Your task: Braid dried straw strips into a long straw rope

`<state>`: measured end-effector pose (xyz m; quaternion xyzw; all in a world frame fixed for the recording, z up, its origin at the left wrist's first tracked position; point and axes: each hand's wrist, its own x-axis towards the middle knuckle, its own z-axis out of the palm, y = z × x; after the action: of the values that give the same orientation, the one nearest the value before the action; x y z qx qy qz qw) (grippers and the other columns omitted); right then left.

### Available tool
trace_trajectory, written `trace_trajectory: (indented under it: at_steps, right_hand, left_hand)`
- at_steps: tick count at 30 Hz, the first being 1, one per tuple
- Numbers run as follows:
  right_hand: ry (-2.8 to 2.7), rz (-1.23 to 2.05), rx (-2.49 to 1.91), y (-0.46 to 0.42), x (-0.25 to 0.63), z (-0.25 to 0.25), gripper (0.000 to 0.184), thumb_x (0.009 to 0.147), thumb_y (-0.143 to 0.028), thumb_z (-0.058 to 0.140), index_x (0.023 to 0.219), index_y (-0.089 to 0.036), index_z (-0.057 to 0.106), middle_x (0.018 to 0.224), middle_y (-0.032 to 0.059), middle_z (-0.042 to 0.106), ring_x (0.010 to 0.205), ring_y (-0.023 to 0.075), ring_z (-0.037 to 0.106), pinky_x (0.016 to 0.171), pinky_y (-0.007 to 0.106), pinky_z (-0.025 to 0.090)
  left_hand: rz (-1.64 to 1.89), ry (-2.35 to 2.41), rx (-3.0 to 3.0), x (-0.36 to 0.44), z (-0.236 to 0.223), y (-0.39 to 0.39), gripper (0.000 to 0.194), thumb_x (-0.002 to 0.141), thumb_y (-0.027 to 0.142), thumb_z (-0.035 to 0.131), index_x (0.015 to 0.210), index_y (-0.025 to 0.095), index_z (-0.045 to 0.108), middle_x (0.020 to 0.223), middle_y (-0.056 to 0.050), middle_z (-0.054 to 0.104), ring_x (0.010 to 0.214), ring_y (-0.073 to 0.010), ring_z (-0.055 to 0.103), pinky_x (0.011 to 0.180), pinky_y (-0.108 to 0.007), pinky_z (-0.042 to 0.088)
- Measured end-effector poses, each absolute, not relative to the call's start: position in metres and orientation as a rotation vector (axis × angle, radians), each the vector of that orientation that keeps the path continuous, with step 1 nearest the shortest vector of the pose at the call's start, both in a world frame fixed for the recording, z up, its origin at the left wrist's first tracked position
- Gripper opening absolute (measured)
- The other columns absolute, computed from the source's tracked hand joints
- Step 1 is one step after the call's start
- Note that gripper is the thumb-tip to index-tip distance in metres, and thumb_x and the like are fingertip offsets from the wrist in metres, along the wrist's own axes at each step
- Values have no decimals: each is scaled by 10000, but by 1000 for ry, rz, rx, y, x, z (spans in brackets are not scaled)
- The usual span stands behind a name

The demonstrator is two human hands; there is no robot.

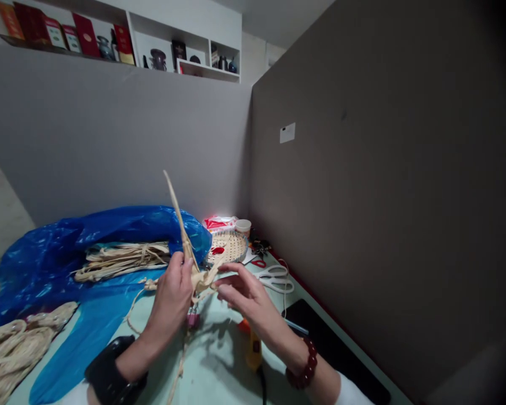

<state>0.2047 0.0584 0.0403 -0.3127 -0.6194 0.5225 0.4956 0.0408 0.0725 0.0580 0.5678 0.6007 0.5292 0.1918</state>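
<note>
My left hand (175,292) is closed around a pale, dried corn-husk piece (184,239). Its twisted, tapering end points up past my thumb, and looser, wider leaves (202,278) spread out to the right of my fist. At those leaves, my right hand (247,295) has its thumb and fingers curled, seemingly pinching a leaf edge; the exact contact is hard to see. A knotted husk cord (180,365) trails down below my left hand. Beneath the work lies a small pink object (193,318), partly covered.
A blue plastic bag (63,236) holds a husk bundle (126,259). Braided husk (21,349) lies at lower left. Around my right hand are white-handled scissors (274,273), a yellow corded tool (254,351), a black mat (333,349), a woven round piece (231,247) and a paper cup (243,226).
</note>
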Motion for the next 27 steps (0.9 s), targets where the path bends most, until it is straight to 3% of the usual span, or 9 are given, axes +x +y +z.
trace_trajectory:
  at_steps: [3, 8, 15, 20, 27]
  right_hand:
    - [-1571, 1281, -714, 61, 203, 37, 416, 792, -290, 692, 1187, -242, 571, 902, 4, 636, 813, 152, 589, 710, 257, 450]
    - [-1634, 1097, -793, 62, 213, 37, 132, 839, -243, 629, 954, -179, 637, 766, -2, 635, 686, 137, 586, 658, 251, 438]
    - [-1664, 667, -928, 60, 227, 49, 32, 828, -159, 617, 809, -184, 610, 872, 14, 619, 869, 168, 579, 803, 288, 424]
    - [-1487, 714, -911, 63, 237, 58, 71, 816, -182, 630, 745, -185, 623, 1147, 58, 590, 1129, 210, 515, 988, 337, 345]
    - [-1473, 959, -712, 61, 242, 57, 81, 825, -229, 627, 756, -186, 629, 1218, 63, 561, 1112, 212, 509, 878, 290, 393]
  left_hand:
    - [1416, 1683, 1766, 59, 55, 71, 134, 860, 310, 428, 734, 265, 432, 569, 65, 453, 506, -176, 458, 533, -280, 273]
    - [1348, 1591, 1877, 73, 49, 75, 121, 882, 318, 403, 775, 267, 429, 605, 66, 450, 515, -170, 449, 537, -281, 291]
    - [1366, 1477, 1685, 76, 48, 92, 200, 887, 413, 402, 752, 266, 386, 531, 101, 431, 418, -129, 467, 416, -222, 350]
    - [1389, 1376, 1527, 82, 51, 97, 230, 837, 432, 463, 715, 250, 397, 427, 112, 468, 291, -94, 404, 324, -185, 287]
    - [1438, 1210, 1198, 86, 64, 95, 116, 805, 308, 509, 759, 206, 479, 557, 44, 627, 439, -135, 581, 453, -254, 489]
